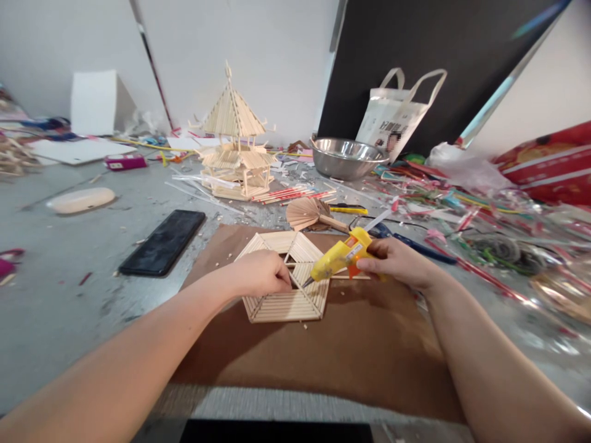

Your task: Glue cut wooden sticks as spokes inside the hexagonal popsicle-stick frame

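In my right hand [392, 263] is a yellow hot glue gun [339, 255], its dark nozzle pointing down and left at the middle of a hexagonal panel of thin wooden sticks [281, 306]. The nozzle tip is at or just above a seam between two stick rows; contact is hard to judge. My left hand [264, 274] rests over the panel's left part with fingers closed at the central opening. What they pinch, if anything, is hidden. The panel lies on a brown board [360, 344], and a few loose sticks [351, 277] stick out beneath the glue gun.
Behind the board stands a tiered stick pagoda [235, 117]. A black phone [162, 243] lies left, near a white oval case [81, 200]. A paper fan [307, 213], a yellow cutter [348, 209] and a steel bowl [348, 161] lie beyond. Scraps [498, 215] crowd the right.
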Demonstrator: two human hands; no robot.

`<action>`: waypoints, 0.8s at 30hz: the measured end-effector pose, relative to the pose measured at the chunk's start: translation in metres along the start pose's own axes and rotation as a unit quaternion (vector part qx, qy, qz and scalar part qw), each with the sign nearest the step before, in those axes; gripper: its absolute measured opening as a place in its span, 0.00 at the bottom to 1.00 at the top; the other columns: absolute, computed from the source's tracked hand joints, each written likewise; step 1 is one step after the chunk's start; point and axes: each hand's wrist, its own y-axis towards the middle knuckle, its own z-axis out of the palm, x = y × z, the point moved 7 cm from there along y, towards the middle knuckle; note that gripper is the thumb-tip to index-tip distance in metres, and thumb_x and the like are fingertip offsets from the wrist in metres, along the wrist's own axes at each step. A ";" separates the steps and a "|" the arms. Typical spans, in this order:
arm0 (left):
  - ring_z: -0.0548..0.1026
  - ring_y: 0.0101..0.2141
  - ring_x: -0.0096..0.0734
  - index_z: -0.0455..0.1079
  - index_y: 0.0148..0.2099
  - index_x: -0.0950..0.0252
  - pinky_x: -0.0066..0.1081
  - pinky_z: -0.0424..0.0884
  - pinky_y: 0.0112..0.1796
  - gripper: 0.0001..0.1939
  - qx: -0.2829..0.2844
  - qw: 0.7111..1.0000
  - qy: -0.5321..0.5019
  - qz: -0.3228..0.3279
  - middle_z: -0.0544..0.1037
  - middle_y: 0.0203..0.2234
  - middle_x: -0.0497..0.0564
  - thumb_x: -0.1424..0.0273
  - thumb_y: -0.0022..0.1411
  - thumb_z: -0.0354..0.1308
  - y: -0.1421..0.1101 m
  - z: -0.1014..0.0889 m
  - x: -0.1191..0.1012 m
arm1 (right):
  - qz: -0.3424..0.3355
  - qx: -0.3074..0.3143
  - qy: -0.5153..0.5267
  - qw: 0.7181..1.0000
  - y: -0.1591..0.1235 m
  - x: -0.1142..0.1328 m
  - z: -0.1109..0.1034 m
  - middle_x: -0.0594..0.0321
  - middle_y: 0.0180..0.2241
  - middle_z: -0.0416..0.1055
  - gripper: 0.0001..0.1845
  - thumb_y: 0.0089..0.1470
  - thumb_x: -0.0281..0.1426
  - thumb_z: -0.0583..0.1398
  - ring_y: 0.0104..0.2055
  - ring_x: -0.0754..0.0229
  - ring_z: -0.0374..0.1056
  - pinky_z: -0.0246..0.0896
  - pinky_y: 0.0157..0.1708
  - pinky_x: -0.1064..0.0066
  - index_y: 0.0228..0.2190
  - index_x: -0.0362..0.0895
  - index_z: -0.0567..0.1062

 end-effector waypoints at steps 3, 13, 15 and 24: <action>0.69 0.24 0.25 0.74 0.31 0.61 0.23 0.60 0.27 0.13 0.004 1.000 -0.002 -0.002 0.76 0.25 0.47 0.65 0.46 0.50 0.000 0.001 0.000 | 0.005 0.009 -0.002 1.000 0.004 -0.001 0.006 0.67 0.18 0.64 0.16 0.38 0.41 0.60 0.18 0.71 0.56 0.49 0.17 0.78 0.26 0.40 0.72; 0.69 0.24 0.26 0.73 0.30 0.61 0.23 0.60 0.27 0.12 -0.002 1.000 -0.009 0.002 0.76 0.25 0.47 0.66 0.46 0.50 -0.001 -0.001 0.002 | 0.021 0.023 -0.046 0.998 0.005 -0.004 0.008 0.67 0.19 0.64 0.21 0.38 0.42 0.59 0.18 0.70 0.56 0.49 0.17 0.77 0.30 0.38 0.72; 0.69 0.25 0.26 0.73 0.30 0.61 0.23 0.60 0.27 0.12 -0.002 1.000 -0.008 0.003 0.76 0.25 0.47 0.66 0.46 0.50 0.000 -0.001 0.001 | 0.024 0.034 -0.045 0.998 0.005 -0.005 0.009 0.66 0.20 0.64 0.20 0.38 0.42 0.59 0.18 0.70 0.56 0.49 0.17 0.78 0.30 0.38 0.72; 0.69 0.25 0.25 0.73 0.31 0.62 0.23 0.60 0.28 0.13 0.001 1.000 0.001 0.009 0.76 0.26 0.47 0.66 0.47 0.49 -0.001 -0.001 0.000 | 0.043 0.063 -0.056 0.996 0.000 -0.008 0.006 0.64 0.24 0.66 0.21 0.38 0.42 0.59 0.21 0.69 0.57 0.51 0.19 0.77 0.31 0.39 0.72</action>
